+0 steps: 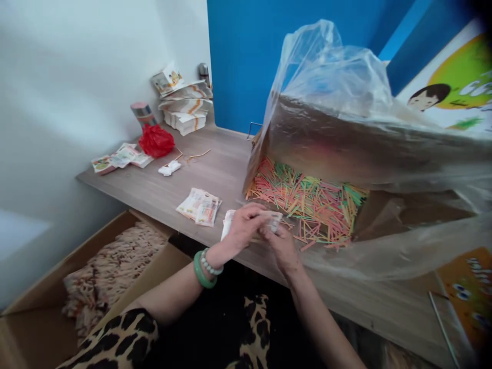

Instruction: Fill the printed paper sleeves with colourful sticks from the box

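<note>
Near the table's front edge, my left hand (245,224) and my right hand (283,247) come together, fingers closed on a small printed plastic packet (275,217). The packet's contents cannot be made out. A white packet or paper (227,224) lies partly hidden under my left hand. To the left, several flat printed packets (200,206) overlap on the table. Just beyond my right hand, many thin pink, green and yellow sticks (311,205) lie in a large open box lined with clear plastic (330,82).
On the grey table (226,159), a red plastic bag (157,141), a crumpled white wrapper (169,167), more packets (125,155) and stacked printed paper bags (186,110) stand at the back left. A cardboard box (42,287) full of filled packets (115,266) sits below left.
</note>
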